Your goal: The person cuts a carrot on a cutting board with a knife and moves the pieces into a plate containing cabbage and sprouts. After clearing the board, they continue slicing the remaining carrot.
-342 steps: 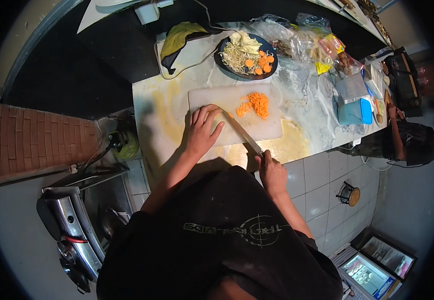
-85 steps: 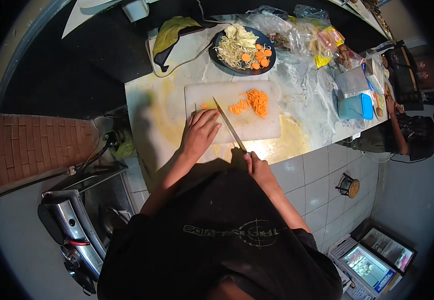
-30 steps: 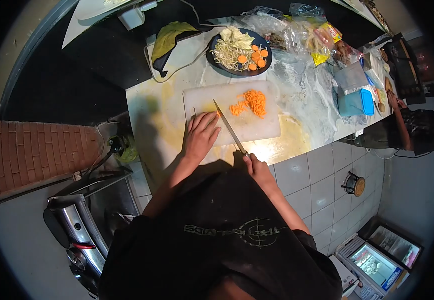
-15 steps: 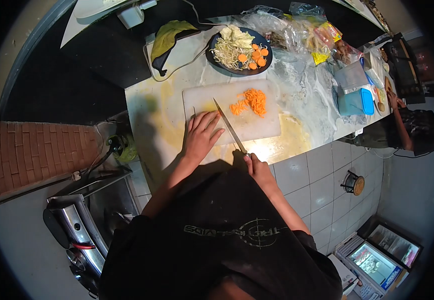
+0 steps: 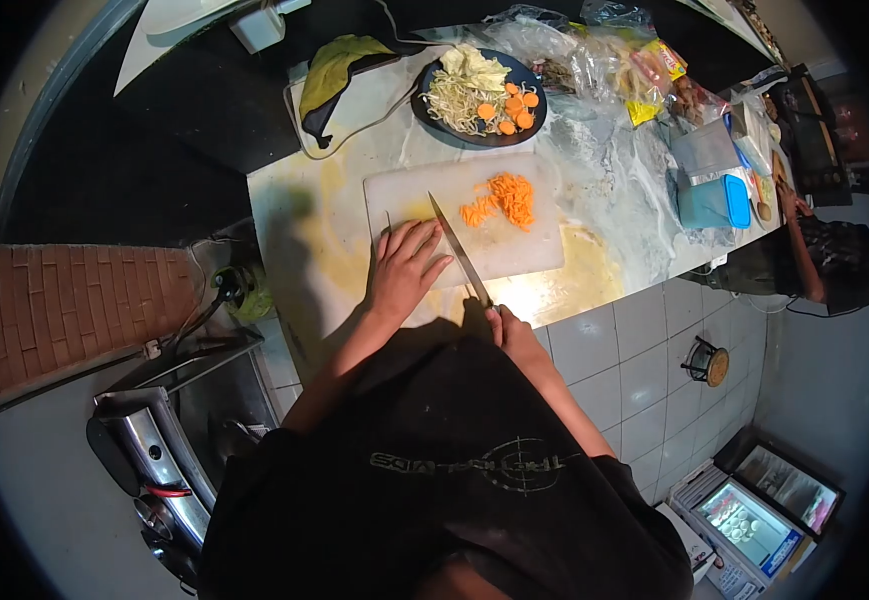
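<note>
My right hand [image 5: 517, 334] is wrapped round the handle of a kitchen knife [image 5: 459, 244], its blade slanting up and left over the white cutting board [image 5: 405, 187]. Beside the blade, my left hand [image 5: 407, 268] presses down on the board with bent fingers close together and the thumb apart. A trace of orange shows at its fingertips, apparently carrot, mostly hidden under them. To the right of the blade lies a pile of carrot strips [image 5: 513, 198], with a smaller row of strips [image 5: 478, 211] at its left.
Behind the board stands a dark plate [image 5: 455, 130] with bean sprouts, cabbage and carrot slices. Plastic bags [image 5: 595, 70] and a blue-lidded container [image 5: 715, 203] occupy the counter's right side. Another person [image 5: 835, 260] is at the far right. A stool [image 5: 707, 362] stands on the floor.
The view has shifted very slightly. Both hands, the knife and the carrot strips keep nearly the same places on the board.
</note>
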`<state>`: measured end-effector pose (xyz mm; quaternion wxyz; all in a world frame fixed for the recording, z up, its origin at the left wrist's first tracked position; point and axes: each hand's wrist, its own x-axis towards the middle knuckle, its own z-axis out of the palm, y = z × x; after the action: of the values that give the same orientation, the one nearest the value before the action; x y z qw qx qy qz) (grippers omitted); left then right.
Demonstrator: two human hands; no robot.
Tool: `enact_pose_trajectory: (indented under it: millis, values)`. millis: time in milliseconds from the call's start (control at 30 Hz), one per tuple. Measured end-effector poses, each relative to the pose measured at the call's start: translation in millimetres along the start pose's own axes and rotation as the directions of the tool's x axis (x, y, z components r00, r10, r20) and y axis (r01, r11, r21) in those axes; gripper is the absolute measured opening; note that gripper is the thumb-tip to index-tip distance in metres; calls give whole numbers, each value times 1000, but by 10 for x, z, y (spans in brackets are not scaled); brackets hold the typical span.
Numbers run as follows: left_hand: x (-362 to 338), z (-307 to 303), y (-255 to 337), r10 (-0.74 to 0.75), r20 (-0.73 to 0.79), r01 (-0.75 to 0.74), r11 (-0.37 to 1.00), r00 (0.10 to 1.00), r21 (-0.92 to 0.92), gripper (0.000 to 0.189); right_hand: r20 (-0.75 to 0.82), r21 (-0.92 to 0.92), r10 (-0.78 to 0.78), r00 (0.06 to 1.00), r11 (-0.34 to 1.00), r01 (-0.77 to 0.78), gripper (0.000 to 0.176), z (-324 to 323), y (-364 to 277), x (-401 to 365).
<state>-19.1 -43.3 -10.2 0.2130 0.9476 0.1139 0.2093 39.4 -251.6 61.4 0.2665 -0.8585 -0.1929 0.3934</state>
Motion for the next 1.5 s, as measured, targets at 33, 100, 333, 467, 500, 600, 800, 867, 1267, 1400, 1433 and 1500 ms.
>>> enact_pose_trajectory:
  millis: [33, 100, 333, 467, 500, 600, 800, 867, 1267, 1400, 1433, 1500]
  values:
    - [-4, 12, -2, -5, -7, 5, 1000, 1000, -4, 45, -1, 15, -13, 1000, 1000, 13, 48, 4, 25, 1]
    - [-4, 19, 4, -7, -12, 7, 1000, 1000, -11, 44, 0, 26, -6, 1000, 1000, 6, 48, 11, 27, 16]
    - [0, 17, -20, 0, -31, -1, 1000, 1000, -21, 43, -70, -168, 21, 997, 985, -32, 41, 101, -16, 1]
    - [1, -4, -13, -6, -40, 5, 999, 999, -39, 41, -124, -258, -13, 992, 966, -20, 37, 139, 72, 13]
    - [2, -3, -15, -8, -42, 6, 999, 999, -39, 41, -131, -260, -18, 991, 965, -17, 37, 127, 87, 9]
    - [3, 8, -17, -31, -50, 28, 997, 998, -78, 38, -141, -248, -29, 990, 969, -7, 37, 78, 111, -23]
    - [6, 12, -84, -150, -21, 137, 947, 988, -291, 33, -118, -168, -52, 992, 985, 31, 38, 18, 82, -43]
    - [0, 30, -92, -151, -40, 132, 944, 988, -303, 32, -111, -163, -53, 992, 986, 34, 37, 20, 64, -45]
    - [59, -115, -44, -308, -166, 194, 853, 937, -484, 11, -103, -20, -92, 990, 996, 90, 39, -43, 107, -99]
    - [152, -209, -122, -293, -204, 192, 894, 934, -405, 8, -163, -72, -63, 985, 996, 52, 39, -1, 170, -79]
    - [146, -206, -156, -280, -177, 195, 901, 943, -387, 9, -228, -99, -32, 973, 995, 10, 38, 0, 192, -72]
    - [184, -215, -210, -243, -181, 172, 925, 953, -337, 10, -237, -89, -54, 970, 995, 34, 38, -50, 208, -70]
